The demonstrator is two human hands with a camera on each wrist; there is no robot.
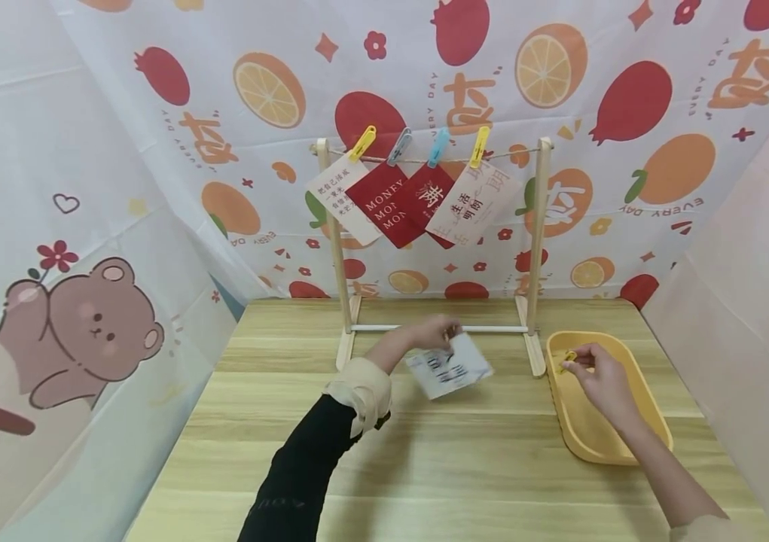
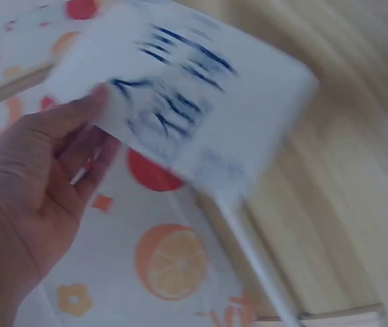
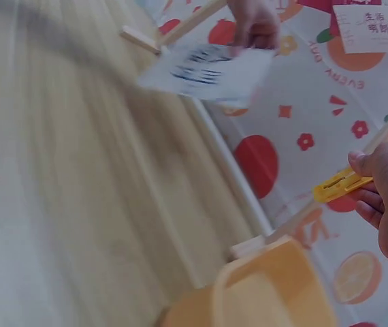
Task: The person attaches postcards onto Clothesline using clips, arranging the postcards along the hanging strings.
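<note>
My left hand (image 1: 433, 333) pinches a white card (image 1: 450, 369) with dark lettering by its edge, above the table and in front of the rack's lower bar. In the left wrist view the card (image 2: 180, 88) is blurred, thumb on its printed face. Over the yellow tray (image 1: 655, 421), my right hand (image 1: 597, 373) pinches a yellow clothespin (image 3: 340, 185) between thumb and fingers. Four-sided cards hang from the rack's string: a pale one (image 1: 343, 192), two red ones (image 1: 384, 203), and another pale card (image 1: 475, 203) at the right, each under a clothespin.
The wooden rack (image 1: 538, 256) stands at the back of the wood-grain table (image 1: 276, 452), its feet reaching forward. One foot comes close to the tray's left rim. Behind hangs a fruit-patterned cloth (image 1: 628, 248), and a bear-printed cloth (image 1: 86, 331) covers the left side.
</note>
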